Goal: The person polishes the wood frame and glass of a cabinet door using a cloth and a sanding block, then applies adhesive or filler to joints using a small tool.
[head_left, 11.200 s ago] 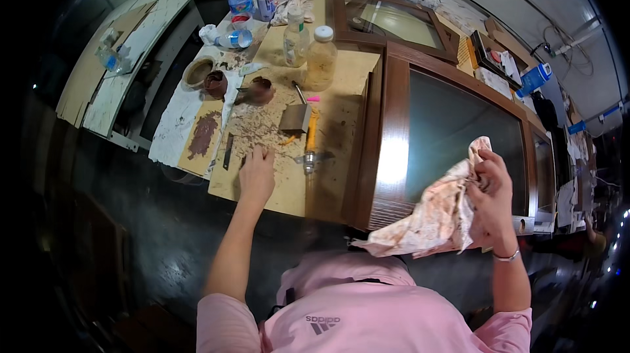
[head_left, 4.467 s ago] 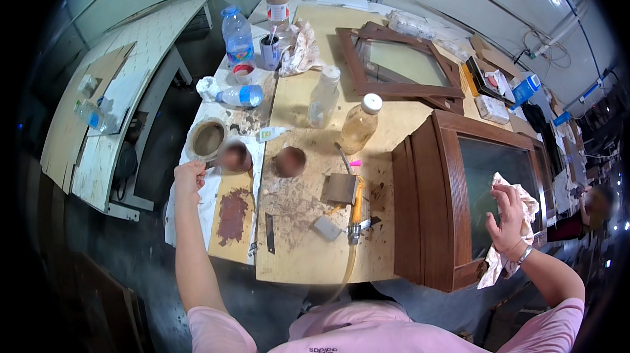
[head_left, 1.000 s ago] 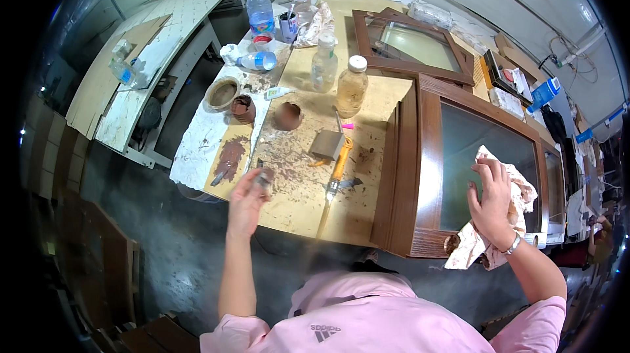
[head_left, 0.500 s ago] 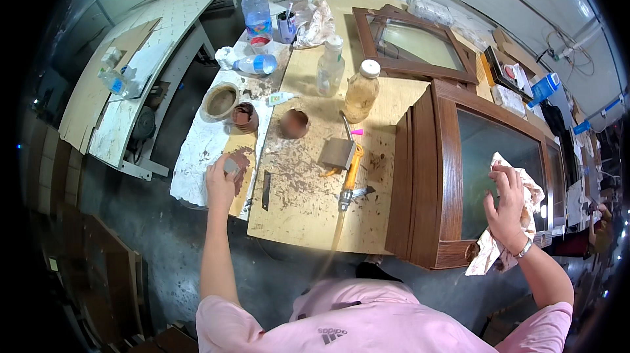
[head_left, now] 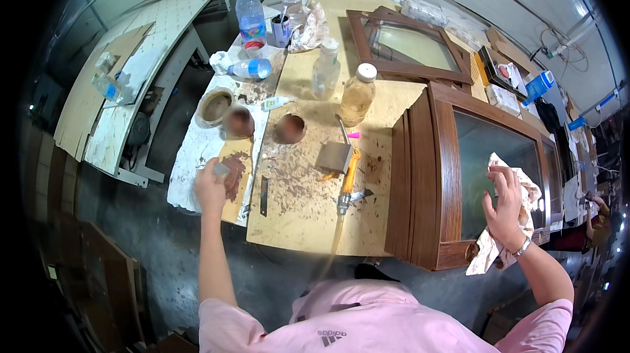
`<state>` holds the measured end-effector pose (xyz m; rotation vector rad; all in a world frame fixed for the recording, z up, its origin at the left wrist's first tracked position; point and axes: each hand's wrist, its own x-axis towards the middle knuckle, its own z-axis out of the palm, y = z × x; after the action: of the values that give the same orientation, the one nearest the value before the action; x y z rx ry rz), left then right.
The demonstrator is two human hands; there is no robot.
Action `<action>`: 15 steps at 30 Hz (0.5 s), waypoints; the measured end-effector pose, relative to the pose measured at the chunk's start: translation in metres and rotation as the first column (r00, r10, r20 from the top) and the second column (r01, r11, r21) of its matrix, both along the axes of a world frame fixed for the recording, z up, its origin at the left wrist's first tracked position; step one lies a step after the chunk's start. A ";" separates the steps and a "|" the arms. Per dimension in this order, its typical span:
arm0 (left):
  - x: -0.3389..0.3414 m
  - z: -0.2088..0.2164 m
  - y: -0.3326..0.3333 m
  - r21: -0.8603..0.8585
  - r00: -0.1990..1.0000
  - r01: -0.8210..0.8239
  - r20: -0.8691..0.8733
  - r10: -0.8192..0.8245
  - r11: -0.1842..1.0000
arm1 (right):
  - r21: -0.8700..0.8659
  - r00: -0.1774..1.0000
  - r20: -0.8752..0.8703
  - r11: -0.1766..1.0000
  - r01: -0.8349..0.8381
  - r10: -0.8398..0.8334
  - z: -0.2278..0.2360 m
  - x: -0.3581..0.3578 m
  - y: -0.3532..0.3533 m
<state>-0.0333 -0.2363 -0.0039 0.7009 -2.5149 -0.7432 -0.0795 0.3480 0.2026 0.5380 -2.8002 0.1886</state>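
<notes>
My left hand is closed around a small grey flat scraper. Its blade is at the edge of reddish-brown paste smeared on a strip of yellowish board. Beyond it stand a brown-stained pot and a round tub. On the right, my right hand is on a stained white cloth, which lies over the glass and frame of a brown wooden cabinet. Its fingers are curled and partly spread; part of the cloth is bunched under the palm.
Mid-table are a sanding block, an orange-handled tool with a hose, a black strip and another brown pot. Two bottles, one murky and one clear, stand behind. A glazed wooden frame lies at the back.
My left hand has moved slightly left with the scraper, showing more of the paste. My right hand stays on the cloth. The whole view has shifted a little.
</notes>
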 end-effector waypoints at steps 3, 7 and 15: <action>-0.001 0.004 0.001 -0.037 0.999 -0.010 -0.052 0.008 0.999 | -0.027 1.000 0.022 1.000 0.001 -0.001 -0.001 0.000 -0.001; 0.001 -0.006 -0.007 -0.048 1.000 -0.020 -0.003 0.020 0.999 | -0.009 1.000 -0.007 1.000 -0.005 0.005 -0.001 -0.001 0.002; 0.003 -0.022 -0.019 -0.135 1.000 -0.015 0.020 0.018 0.991 | -0.011 1.000 -0.021 1.000 -0.023 0.023 0.000 -0.002 0.002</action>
<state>-0.0308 -0.2551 -0.0262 0.6850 -2.5469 -0.5570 -0.0819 0.3495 0.2027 0.5666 -2.7724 0.2021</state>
